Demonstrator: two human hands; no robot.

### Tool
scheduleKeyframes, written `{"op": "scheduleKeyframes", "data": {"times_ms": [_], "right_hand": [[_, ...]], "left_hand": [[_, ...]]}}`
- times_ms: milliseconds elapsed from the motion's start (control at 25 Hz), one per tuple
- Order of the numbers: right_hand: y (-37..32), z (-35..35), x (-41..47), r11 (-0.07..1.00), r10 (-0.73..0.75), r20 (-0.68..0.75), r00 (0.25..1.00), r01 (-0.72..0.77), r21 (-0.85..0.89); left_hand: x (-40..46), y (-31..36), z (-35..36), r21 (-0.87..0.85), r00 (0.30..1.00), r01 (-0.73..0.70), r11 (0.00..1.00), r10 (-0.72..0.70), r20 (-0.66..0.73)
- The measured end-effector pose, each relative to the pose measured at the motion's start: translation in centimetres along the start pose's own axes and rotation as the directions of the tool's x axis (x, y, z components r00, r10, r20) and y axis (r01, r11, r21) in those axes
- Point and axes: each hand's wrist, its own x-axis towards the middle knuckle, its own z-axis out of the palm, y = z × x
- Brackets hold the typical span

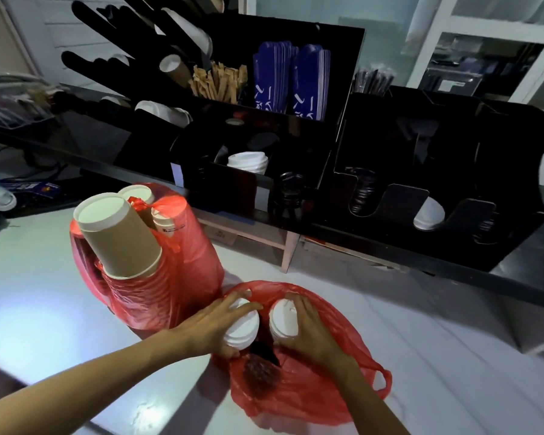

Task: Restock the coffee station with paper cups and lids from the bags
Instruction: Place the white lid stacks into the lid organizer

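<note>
Two stacks of white lids stand in the open red bag [311, 390] on the pale counter [44, 293]. The left hand [215, 324] curls around the left lid stack [242, 329]; the right hand [308, 328] grips the right lid stack [282, 321]. Just beside, a second red bag [182, 265] holds brown paper cups [117, 237]. Behind stands the black organizer [296, 136].

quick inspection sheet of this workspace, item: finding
surface: white counter, partly glare-lit
job's things: two white lid stacks in the near red bag; brown cups upright in the far red bag; black organiser holds some lids
clutter: blue sleeves, brown stirrers
grippers: left hand grips one lid stack, right hand grips the other
cables: dark cable at left
surroundings: white cabinet behind
</note>
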Motion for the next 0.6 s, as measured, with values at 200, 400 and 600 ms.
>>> {"op": "scheduleKeyframes", "data": {"times_ms": [200,400,600], "right_hand": [[0.02,-0.49,0.09,0.990,-0.059,0.083,0.995,0.069,-0.123],[-0.51,-0.58,0.63,0.980,-0.078,0.121,0.990,0.098,-0.174],[0.11,-0.24,0.73,0.988,-0.049,0.122,0.991,0.066,-0.136]], "left_hand": [[0.21,-0.04,0.46,-0.012,0.999,0.037,0.999,-0.037,-0.010],[-0.15,-0.20,0.51,-0.041,0.996,0.092,0.995,-0.092,0.014],[-0.26,0.01,0.49,-0.048,0.993,0.113,0.992,-0.114,-0.009]]}}
